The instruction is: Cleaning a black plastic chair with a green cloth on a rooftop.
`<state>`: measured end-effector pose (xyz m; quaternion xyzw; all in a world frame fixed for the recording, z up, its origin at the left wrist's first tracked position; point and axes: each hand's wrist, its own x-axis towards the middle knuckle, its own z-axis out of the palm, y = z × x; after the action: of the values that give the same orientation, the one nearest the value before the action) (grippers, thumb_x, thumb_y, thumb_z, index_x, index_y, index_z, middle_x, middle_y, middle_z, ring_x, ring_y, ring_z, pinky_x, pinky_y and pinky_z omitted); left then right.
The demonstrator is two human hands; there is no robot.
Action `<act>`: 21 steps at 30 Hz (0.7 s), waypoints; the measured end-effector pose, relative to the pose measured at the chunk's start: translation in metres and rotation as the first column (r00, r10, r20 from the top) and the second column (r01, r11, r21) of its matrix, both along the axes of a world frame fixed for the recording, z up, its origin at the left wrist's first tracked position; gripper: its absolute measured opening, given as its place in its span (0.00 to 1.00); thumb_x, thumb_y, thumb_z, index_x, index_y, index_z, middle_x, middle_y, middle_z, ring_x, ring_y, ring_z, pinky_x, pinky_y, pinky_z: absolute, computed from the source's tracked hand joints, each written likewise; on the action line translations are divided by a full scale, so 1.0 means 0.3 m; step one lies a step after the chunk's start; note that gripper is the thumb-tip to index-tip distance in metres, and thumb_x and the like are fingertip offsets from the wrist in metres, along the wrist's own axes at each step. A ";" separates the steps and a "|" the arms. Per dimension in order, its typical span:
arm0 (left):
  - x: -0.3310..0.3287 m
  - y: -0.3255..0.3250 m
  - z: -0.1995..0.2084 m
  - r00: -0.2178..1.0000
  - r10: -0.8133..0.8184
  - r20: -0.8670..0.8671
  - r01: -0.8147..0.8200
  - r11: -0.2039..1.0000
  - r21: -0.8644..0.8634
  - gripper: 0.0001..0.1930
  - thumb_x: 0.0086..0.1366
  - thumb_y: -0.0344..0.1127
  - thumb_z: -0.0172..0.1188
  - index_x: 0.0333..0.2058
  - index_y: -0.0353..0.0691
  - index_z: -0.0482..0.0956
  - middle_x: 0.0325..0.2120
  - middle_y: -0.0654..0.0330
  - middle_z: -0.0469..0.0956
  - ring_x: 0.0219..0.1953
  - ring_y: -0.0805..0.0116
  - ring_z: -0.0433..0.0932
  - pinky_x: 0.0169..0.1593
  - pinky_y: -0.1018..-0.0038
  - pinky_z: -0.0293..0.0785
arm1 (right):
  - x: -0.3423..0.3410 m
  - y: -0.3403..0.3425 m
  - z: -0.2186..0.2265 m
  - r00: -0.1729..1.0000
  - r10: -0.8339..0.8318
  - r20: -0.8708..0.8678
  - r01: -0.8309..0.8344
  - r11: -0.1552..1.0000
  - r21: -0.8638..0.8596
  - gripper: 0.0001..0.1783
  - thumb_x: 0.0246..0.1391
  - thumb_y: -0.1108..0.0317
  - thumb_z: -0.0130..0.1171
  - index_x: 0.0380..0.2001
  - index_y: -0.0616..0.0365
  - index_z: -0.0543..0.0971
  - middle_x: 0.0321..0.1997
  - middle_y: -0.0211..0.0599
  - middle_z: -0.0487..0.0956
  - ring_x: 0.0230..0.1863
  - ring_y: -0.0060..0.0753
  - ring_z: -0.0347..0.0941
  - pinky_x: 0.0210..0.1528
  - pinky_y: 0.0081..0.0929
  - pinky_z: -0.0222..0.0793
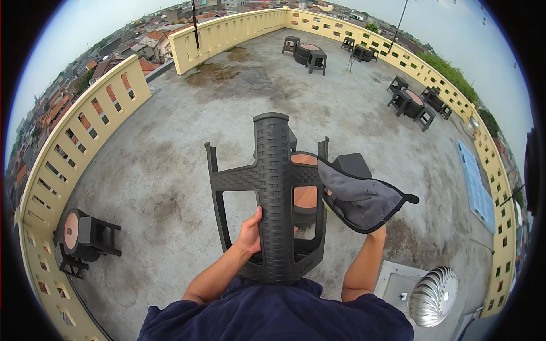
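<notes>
A black plastic stool (273,187) with a woven pattern is held up in front of my body, tilted with its leg ends away from me. My left hand (249,234) is closed on one of its broad uprights, thumb along the edge. A grey cloth (367,199) with black edging hangs over my right hand (376,232) and covers its fingers. The cloth is against the stool's right side. Behind the stool, partly hidden, show a round table with a brown top (305,197) and another dark stool (352,165).
Bare concrete floor (159,153) surrounds me, inside a yellow parapet (227,40). Low round tables (73,230) with dark stools stand at the left and far right. A silver turbine vent (433,296) is close at my right; a blue panel (475,182) lies by the right wall.
</notes>
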<state>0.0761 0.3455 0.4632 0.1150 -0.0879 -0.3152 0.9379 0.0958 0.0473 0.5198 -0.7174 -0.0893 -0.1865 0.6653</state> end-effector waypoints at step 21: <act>-0.032 0.011 0.015 1.000 -0.006 0.006 0.006 0.999 0.036 0.38 0.70 0.61 0.41 0.65 0.35 0.57 0.59 0.40 0.66 0.60 0.31 0.66 0.62 0.44 0.65 | 0.116 0.301 0.158 0.991 0.117 0.068 0.009 0.441 -0.897 0.45 0.41 0.70 0.62 0.67 0.58 0.61 0.67 0.54 0.58 0.70 0.58 0.48 0.68 0.47 0.48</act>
<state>0.0667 0.3489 0.4676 0.1324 -0.0856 -0.3192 0.9345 0.1306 0.1378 0.5673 -0.9445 -0.2365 -0.1326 0.1855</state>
